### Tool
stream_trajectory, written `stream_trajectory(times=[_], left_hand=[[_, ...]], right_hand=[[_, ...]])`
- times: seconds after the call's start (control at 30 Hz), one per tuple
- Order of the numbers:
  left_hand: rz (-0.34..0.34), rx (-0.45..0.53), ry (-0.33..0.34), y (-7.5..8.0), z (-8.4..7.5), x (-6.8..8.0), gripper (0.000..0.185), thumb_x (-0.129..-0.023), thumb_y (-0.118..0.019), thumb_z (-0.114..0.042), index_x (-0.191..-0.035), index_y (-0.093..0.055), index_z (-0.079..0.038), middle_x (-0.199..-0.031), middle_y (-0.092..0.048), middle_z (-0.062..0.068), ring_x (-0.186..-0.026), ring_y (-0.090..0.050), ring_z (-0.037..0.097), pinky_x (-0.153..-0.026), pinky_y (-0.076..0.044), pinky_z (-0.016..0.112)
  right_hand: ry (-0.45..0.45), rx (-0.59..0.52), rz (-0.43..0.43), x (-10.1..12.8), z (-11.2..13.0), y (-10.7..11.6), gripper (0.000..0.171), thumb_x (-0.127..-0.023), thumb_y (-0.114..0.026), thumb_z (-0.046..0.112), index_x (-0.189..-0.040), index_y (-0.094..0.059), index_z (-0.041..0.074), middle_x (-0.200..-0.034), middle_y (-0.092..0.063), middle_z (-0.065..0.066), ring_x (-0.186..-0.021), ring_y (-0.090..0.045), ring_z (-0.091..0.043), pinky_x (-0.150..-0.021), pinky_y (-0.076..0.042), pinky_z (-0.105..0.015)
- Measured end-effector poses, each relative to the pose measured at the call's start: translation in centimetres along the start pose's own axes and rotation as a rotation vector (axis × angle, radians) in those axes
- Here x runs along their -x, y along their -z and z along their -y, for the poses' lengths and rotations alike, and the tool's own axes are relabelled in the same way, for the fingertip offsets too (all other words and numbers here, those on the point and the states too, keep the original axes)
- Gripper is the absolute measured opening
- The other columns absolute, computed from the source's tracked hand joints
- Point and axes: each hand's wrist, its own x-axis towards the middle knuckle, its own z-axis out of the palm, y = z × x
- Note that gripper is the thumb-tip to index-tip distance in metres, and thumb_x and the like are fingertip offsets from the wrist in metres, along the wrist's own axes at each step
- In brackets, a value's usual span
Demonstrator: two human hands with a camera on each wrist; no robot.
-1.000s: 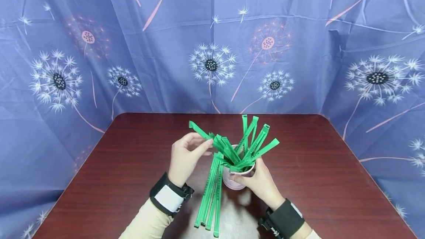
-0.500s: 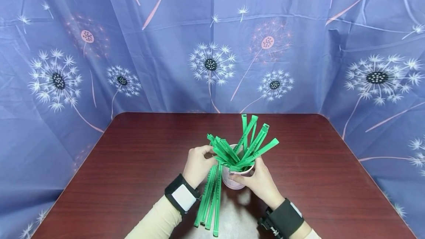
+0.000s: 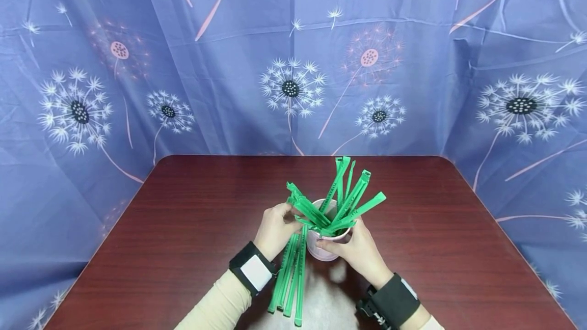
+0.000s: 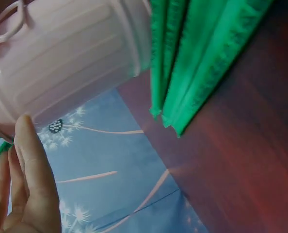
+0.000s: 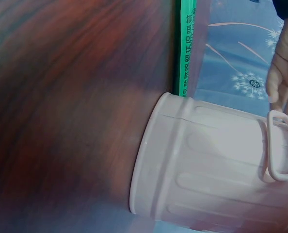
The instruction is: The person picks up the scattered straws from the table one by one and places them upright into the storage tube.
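A small pale-pink bucket (image 3: pixel 321 249) with loop handles stands on the table, filled with several green paper-wrapped straws (image 3: pixel 355 198) that fan out over its rim. My right hand (image 3: pixel 359 251) grips the bucket's right side near the rim, thumb across the front. At the left rim, my left hand (image 3: pixel 277 229) pinches at the ends of green straws leaning that way; its fingertips are partly hidden behind them. In the left wrist view, the fingers (image 4: pixel 35 170) are close to the bucket's rim, with green wrapping at the edge. Printed characters show on a straw (image 5: pixel 186 48) in the right wrist view.
Several more wrapped straws (image 3: pixel 293 284) lie side by side on the dark-red wooden table (image 3: pixel 192 218), left of the bucket and pointing toward the front edge. A blue cloth (image 3: pixel 229 90) with dandelion prints hangs behind and beside the table.
My left hand has moved right and slightly down to the bucket's rim. The straw that stuck out to the upper left no longer shows there. My right hand keeps its grip.
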Motion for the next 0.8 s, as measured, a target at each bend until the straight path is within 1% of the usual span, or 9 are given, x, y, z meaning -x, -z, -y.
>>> stream_trajectory(times=[0.1,0.17,0.27,0.33,0.4,0.5,0.6,0.73,0.8], left_hand=[[0.047,-0.072,0.008,-0.1,0.7,0.0,0.011,-0.084,-0.073,-0.006,-0.095,-0.072,-0.005,-0.091,-0.074,0.009,-0.074,-0.072,0.018,-0.067,-0.056,0.024],[0.079,-0.127,-0.005,0.0,1.1,0.0,0.013,-0.087,-0.071,-0.01,-0.099,-0.072,-0.006,-0.093,-0.074,0.007,-0.081,-0.071,0.018,-0.072,-0.056,0.027],[0.129,-0.146,-0.005,0.1,1.6,0.0,0.017,-0.092,-0.068,-0.014,-0.107,-0.072,-0.006,-0.098,-0.075,0.008,-0.087,-0.071,0.02,-0.076,-0.056,0.029],[0.154,-0.147,0.011,0.3,2.0,0.0,0.022,-0.093,-0.067,-0.017,-0.111,-0.071,-0.006,-0.102,-0.075,0.008,-0.09,-0.072,0.021,-0.078,-0.057,0.032],[0.199,-0.184,0.029,0.5,2.4,-0.1,0.028,-0.092,-0.069,-0.022,-0.115,-0.07,-0.004,-0.105,-0.074,0.011,-0.093,-0.072,0.024,-0.08,-0.057,0.036],[0.285,-0.277,0.048,0.4,3.1,0.1,0.041,-0.087,-0.076,-0.025,-0.118,-0.067,0.0,-0.106,-0.073,0.015,-0.096,-0.071,0.029,-0.083,-0.056,0.042],[0.35,-0.392,0.029,0.1,3.6,0.3,0.046,-0.08,-0.082,-0.021,-0.116,-0.067,0.003,-0.102,-0.073,0.016,-0.096,-0.069,0.031,-0.084,-0.055,0.044],[0.345,-0.468,0.004,-0.4,3.9,0.7,0.039,-0.069,-0.087,-0.01,-0.103,-0.069,0.001,-0.088,-0.07,0.012,-0.086,-0.066,0.03,-0.074,-0.054,0.04],[0.335,-0.462,0.014,-0.5,4.0,0.7,0.038,-0.066,-0.087,-0.006,-0.098,-0.069,0.0,-0.084,-0.068,0.011,-0.08,-0.066,0.027,-0.069,-0.054,0.035]], right_hand=[[0.006,0.006,-0.001,0.0,0.0,0.0,0.082,-0.068,-0.092,0.03,-0.135,-0.048,0.015,-0.126,-0.062,0.0,-0.117,-0.057,-0.013,-0.095,-0.049,-0.037],[0.009,0.01,-0.003,0.0,-0.1,0.0,0.082,-0.068,-0.092,0.03,-0.135,-0.049,0.015,-0.125,-0.062,0.0,-0.117,-0.057,-0.014,-0.095,-0.049,-0.037],[0.01,0.01,0.0,-0.1,0.0,0.0,0.082,-0.068,-0.092,0.029,-0.135,-0.049,0.014,-0.125,-0.062,0.001,-0.117,-0.057,-0.014,-0.095,-0.049,-0.037],[0.011,0.007,0.003,-0.1,0.0,0.0,0.083,-0.068,-0.092,0.03,-0.136,-0.048,0.014,-0.125,-0.062,0.001,-0.117,-0.058,-0.015,-0.095,-0.049,-0.038],[0.012,0.0,0.005,-0.1,0.0,0.0,0.083,-0.068,-0.092,0.031,-0.137,-0.047,0.014,-0.125,-0.063,0.001,-0.117,-0.058,-0.016,-0.096,-0.049,-0.038],[0.014,-0.024,0.007,-0.1,0.0,0.0,0.083,-0.069,-0.091,0.031,-0.137,-0.047,0.014,-0.126,-0.062,0.0,-0.117,-0.059,-0.017,-0.096,-0.049,-0.04],[0.009,-0.029,0.008,-0.1,0.0,0.1,0.081,-0.07,-0.091,0.031,-0.136,-0.048,0.015,-0.126,-0.062,0.001,-0.116,-0.059,-0.017,-0.095,-0.05,-0.041],[0.003,-0.011,0.007,-0.1,-0.1,0.1,0.079,-0.069,-0.091,0.035,-0.135,-0.05,0.017,-0.125,-0.063,0.002,-0.116,-0.059,-0.016,-0.095,-0.049,-0.039],[0.001,-0.009,0.008,-0.1,-0.2,0.1,0.079,-0.069,-0.091,0.036,-0.134,-0.05,0.018,-0.125,-0.063,0.002,-0.116,-0.059,-0.015,-0.096,-0.049,-0.039]])
